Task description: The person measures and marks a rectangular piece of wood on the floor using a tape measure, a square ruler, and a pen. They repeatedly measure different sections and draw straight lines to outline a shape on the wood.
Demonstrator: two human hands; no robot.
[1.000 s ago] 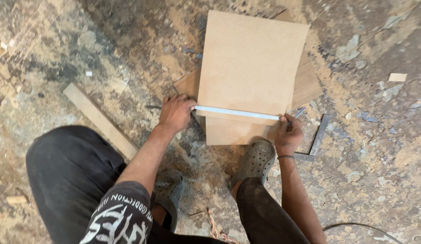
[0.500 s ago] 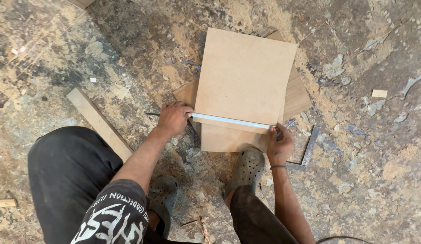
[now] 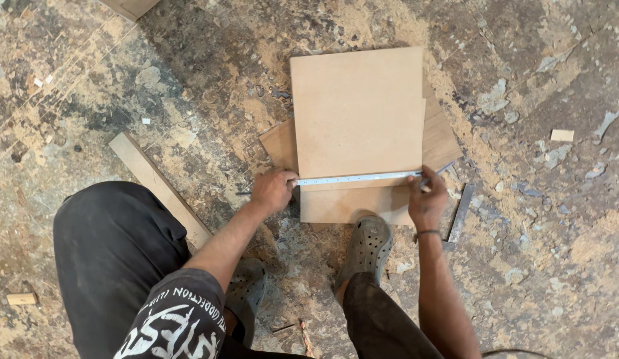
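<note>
The left hand (image 3: 273,189) has its fingers curled down tight on one end of the tape (image 3: 356,178), pinning it at the left edge of the board (image 3: 356,113). The right hand (image 3: 426,199) has its fingers bunched around a pencil (image 3: 441,170) and presses on the other end of the tape at the right edge. The tape lies flat across the board, near the bottom, from side to side. The board lies on the floor (image 3: 522,266) on top of another wood piece (image 3: 439,136). One shoe (image 3: 366,246) rests right at its near edge. To do this well, I think the tape should stay pulled tight and straight, and the left end should sit right at the board's edge. The pencil tip should touch just by the tape so the mark is thin. A metal square (image 3: 459,216) lies just right of the right hand. A wood strip (image 3: 156,186) lies on the floor to the left.
</note>
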